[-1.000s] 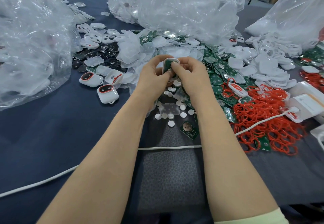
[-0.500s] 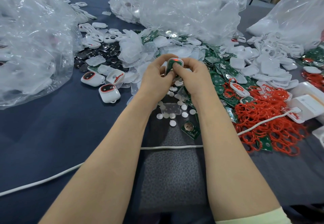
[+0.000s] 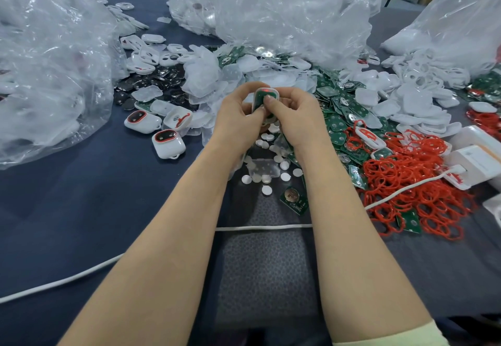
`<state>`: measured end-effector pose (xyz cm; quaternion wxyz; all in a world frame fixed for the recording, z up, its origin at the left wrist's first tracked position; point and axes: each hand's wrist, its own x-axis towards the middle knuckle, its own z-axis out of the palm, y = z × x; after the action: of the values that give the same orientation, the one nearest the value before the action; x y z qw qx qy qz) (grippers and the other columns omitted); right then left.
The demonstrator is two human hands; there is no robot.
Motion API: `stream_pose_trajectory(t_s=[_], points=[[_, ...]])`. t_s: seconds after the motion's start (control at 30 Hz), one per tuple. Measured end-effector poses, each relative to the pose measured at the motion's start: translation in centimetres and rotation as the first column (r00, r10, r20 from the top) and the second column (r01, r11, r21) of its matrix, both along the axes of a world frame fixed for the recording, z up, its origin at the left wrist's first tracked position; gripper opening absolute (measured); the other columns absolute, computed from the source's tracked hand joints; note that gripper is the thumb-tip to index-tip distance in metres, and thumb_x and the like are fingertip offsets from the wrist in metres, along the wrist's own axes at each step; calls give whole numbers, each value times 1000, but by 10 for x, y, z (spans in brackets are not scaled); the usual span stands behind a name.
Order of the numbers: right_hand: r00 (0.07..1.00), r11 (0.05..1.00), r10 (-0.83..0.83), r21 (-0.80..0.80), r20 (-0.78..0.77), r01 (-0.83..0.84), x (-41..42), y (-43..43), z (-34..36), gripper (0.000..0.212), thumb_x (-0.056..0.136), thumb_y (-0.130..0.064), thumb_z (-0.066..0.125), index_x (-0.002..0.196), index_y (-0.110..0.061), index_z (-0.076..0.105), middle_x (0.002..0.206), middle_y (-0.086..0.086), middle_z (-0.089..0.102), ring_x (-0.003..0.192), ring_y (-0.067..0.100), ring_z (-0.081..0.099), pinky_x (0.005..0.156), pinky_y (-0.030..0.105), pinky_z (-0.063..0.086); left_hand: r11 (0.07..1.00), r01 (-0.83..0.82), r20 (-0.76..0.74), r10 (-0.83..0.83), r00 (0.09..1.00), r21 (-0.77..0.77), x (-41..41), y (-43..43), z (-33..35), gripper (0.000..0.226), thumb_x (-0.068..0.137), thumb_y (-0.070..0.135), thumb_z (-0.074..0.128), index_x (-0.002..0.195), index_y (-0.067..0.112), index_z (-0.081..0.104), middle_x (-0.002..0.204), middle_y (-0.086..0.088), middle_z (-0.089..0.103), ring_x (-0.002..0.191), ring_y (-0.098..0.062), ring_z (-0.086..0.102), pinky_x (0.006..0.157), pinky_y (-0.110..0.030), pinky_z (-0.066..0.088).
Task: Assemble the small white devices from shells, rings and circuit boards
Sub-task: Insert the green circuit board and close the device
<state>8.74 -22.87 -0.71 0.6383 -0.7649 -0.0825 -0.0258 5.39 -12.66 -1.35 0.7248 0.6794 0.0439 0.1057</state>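
While the far left is mostly a big crumpled clear bag (image 3: 48,61), two finished devices (image 3: 168,143) sit just right of it on the blue cloth (image 3: 81,196), red-rimmed faces up.

Middle of the shot is where it's at. The left hand (image 3: 235,120) has its fingers curled round the left side of a small white shell (image 3: 265,93), thumb tucked against its edge. The shell stands roughly upright, lifted off the table, wedged between both hands with a red patch showing at its top. A green circuit board (image 3: 260,100) sits inside it. The right hand (image 3: 295,118) grips the other side, thumb pressing flat onto the board, fingers wrapped behind.

Below the hands there's a scatter of little white discs (image 3: 267,190). Further right, a heap of loose boards (image 3: 341,118), then a tangle of red rings (image 3: 406,191) with a white cable (image 3: 401,190) lying across it, and a pile of empty shells (image 3: 414,101) behind.
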Motion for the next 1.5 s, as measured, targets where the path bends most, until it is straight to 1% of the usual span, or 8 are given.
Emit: stream_pose_trajectory(t_s=[0.2, 0.43, 0.67, 0.77, 0.97, 1.17, 1.33, 1.5], points=[[1000, 999, -17, -49, 6, 17, -2, -1, 2, 17, 90, -13, 62, 105, -9, 68, 91, 10, 69, 81, 16, 65, 71, 24, 54, 1000, 9, -12, -9, 1000, 0, 0, -1, 0, 29, 93, -1, 54, 111, 21, 58, 86, -8, 72, 75, -15, 69, 79, -32, 58], [966, 963, -258, 79, -3, 257, 11, -32, 12, 9, 91, -20, 59, 97, -23, 66, 86, -11, 62, 68, 0, 50, 66, 18, 41, 992, 11, -18, -13, 1000, -129, 7, -14, 15, 29, 94, 0, 56, 118, 16, 56, 99, -10, 70, 86, -22, 73, 79, -30, 59], [828, 743, -540, -378, 151, 553, 49, -102, 14, 29, 93, -13, 47, 118, -13, 62, 119, 5, 62, 109, 21, 56, 86, 27, 42, 944, 67, -108, -107, 988, -324, 53, -79, 42, 27, 93, -6, 54, 115, 8, 51, 114, -17, 59, 83, -23, 70, 68, -23, 59], [837, 680, -521, -513, 165, 524, 71, -116, 11, 33, 94, -18, 50, 126, -12, 57, 129, 12, 56, 119, 29, 51, 98, 35, 43, 928, 66, -136, -123, 983, -365, 71, -110, 43, 25, 91, -8, 54, 112, 6, 52, 122, -21, 57, 106, -35, 64, 75, -29, 60], [894, 633, -425, -661, 139, 403, 89, -108, -4, 29, 95, -23, 41, 104, -7, 63, 113, 17, 61, 110, 37, 54, 84, 39, 46, 933, 22, -185, -94, 978, -360, 94, -136, 37, 32, 88, -8, 57, 118, 2, 55, 122, -23, 59, 113, -38, 60, 96, -47, 51], [836, 577, -531, -663, 139, 477, 95, -110, -7, 25, 93, -24, 54, 115, -14, 59, 123, 7, 60, 119, 31, 50, 98, 42, 41, 915, 13, -175, -91, 980, -404, 90, -123, 34, 22, 89, -8, 56, 103, 8, 55, 95, -6, 60, 107, -34, 65, 88, -40, 56], [808, 568, -588, -692, 38, 446, 94, -104, -5, 48, 92, -35, 55, 130, -8, 44, 135, 12, 51, 129, 35, 38, 106, 48, 29, 903, 4, -174, -87, 981, -430, 75, -104, 37, 22, 91, -8, 55, 91, 14, 54, 107, -14, 60, 108, -34, 65, 77, -30, 60], [736, 542, -676, -657, 28, 523, 94, -97, -4, 38, 93, -26, 48, 127, -9, 51, 134, 14, 51, 129, 35, 38, 105, 47, 28, 874, -14, -169, -79, 982, -485, 63, -81, 38, 20, 92, -7, 54, 98, 12, 52, 118, -17, 57, 106, -32, 65, 61, -20, 59]])
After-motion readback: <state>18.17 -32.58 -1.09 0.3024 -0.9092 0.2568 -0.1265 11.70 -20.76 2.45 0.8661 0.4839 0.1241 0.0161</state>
